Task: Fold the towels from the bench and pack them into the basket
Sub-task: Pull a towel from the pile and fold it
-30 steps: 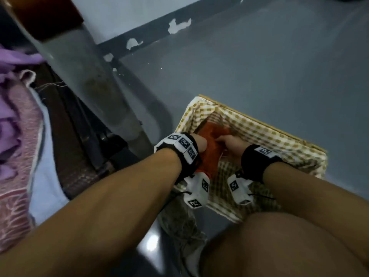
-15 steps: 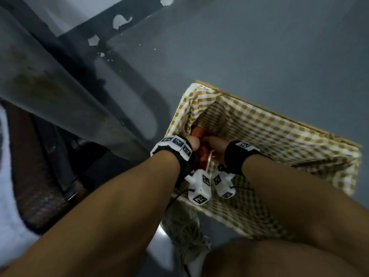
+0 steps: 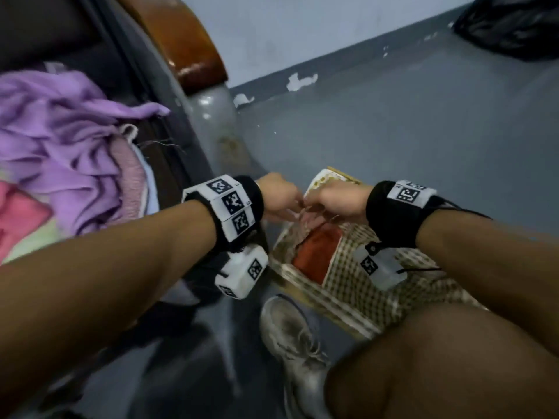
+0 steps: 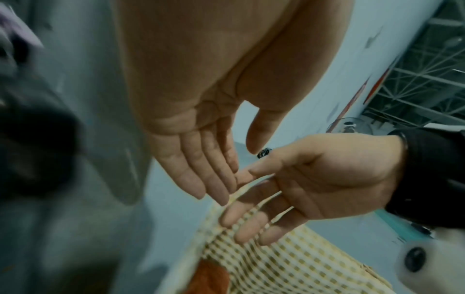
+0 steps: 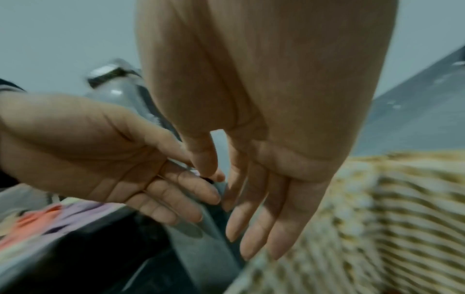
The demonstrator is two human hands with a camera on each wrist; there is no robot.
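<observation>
Two bare hands held out side by side, fingers straight, holding nothing

The left hand (image 3: 276, 195) and right hand (image 3: 338, 198) reach forward on outstretched forearms, each wrist in a black band carrying white marker blocks. The wrist views show both palms flat, left fingers (image 4: 201, 179) and right fingers (image 5: 256, 228) extended and loosely together, the fingertips of one hand just beside the other's, thumbs apart from the fingers.

Both hands (image 3: 305, 198) have let go of the orange towel (image 3: 317, 252) and risen, empty.
</observation>
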